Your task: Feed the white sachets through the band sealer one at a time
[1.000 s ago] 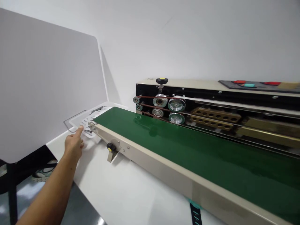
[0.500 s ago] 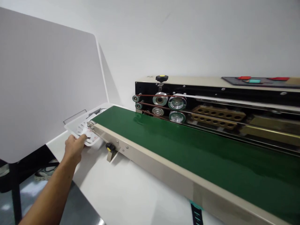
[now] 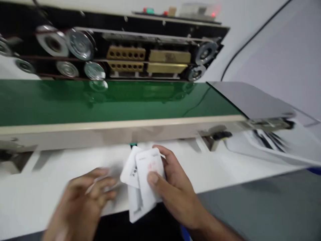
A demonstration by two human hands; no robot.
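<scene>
Pinched flat white round-cornered packets (image 3: 145,174) in the right hand (image 3: 179,194), nearer than the glossy green conveyor belt (image 3: 150,107). Had the left hand (image 3: 84,197) half-open; could not tell its hold for blur. Probably risked shedding the leftmost packet (image 3: 128,167) through uneven overlap.

My L hand (image 3: 85,197) is lower L, blurred, fingers part-curled & pointing R; can't tell if they're closed on anything. My R hand (image 3: 175,187) is nr centre, closed in a grip: thumb (image 3: 155,180) across the front, pointing up-L, other fingers mostly hidden behind, one bent over at the top. R wrist (image 3: 200,217) approx. straight, bare forearm (image 3: 220,231) running off lower R. Hands apart, approx. same ht.
</scene>
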